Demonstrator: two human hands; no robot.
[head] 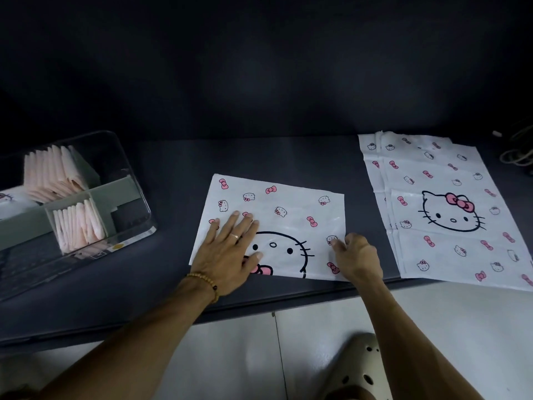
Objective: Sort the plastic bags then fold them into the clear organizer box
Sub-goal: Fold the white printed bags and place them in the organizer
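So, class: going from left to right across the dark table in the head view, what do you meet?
Clear organizer box → left hand → right hand → stack of unfolded cat-print bags → cables.

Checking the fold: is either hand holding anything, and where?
Left hand presses flat on the white cat-print plastic bag; right hand pinches its right edge.

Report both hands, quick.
Left hand: open, pressed flat on the folded bag.
Right hand: fingers curled at the bag's right edge, apparently pinching it.
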